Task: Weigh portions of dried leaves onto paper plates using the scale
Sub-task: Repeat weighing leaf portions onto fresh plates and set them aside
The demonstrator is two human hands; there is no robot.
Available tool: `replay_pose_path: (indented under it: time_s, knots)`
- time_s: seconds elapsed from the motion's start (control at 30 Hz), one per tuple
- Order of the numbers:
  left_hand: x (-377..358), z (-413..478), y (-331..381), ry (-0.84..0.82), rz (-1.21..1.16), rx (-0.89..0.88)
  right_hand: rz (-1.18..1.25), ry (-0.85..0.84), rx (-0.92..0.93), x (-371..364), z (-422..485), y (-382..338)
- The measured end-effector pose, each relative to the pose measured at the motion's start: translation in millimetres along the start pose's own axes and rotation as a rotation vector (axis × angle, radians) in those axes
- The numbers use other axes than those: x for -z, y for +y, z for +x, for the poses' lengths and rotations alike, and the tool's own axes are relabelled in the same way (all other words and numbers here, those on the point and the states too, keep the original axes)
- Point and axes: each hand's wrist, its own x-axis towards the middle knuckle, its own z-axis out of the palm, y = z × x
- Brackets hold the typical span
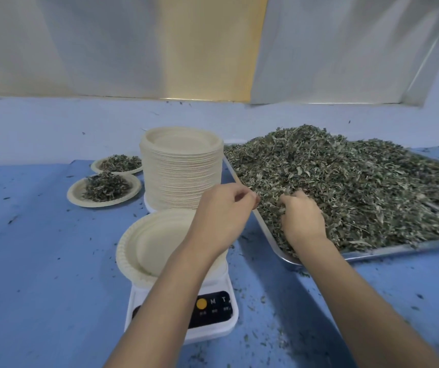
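Note:
A white scale stands near the table's front, with an empty paper plate on it. My left hand hovers above the plate's right side, fingers loosely curled and holding nothing that I can see. To the right, a metal tray carries a big heap of dried leaves. My right hand digs into the heap's near-left edge, fingers curled into the leaves. A tall stack of paper plates stands behind the scale.
Two filled plates lie at the left: the nearer plate and the farther plate, each with a pile of leaves. Leaf crumbs are scattered over the blue table. A pale wall rises behind.

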Motion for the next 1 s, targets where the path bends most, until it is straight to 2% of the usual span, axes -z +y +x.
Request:
replay_pose_path:
  time_s: [0.27, 0.43, 0.6, 0.77, 1.0]
  knots:
    - [0, -1, -1, 0.011, -0.019, 0.036, 0.359, 0.179, 0.089, 4, -3, -1]
    - [1, 0, -1, 0.034, -0.054, 0.070, 0.241, 0.124, 0.030, 4, -4, -6]
    - [0, -1, -2, 0.019, -0.039, 0.064, 0.158, 0.241, 0.130, 1, 0, -8]
    - [-2, -2, -2, -0.006, -0.037, 0.067, -0.066, 0.038, 0.202, -7, 11, -1]
    - [-4, -2, -4, -0.022, -0.007, 0.063, -0.061, -0.271, 0.163, -14, 11, 2]
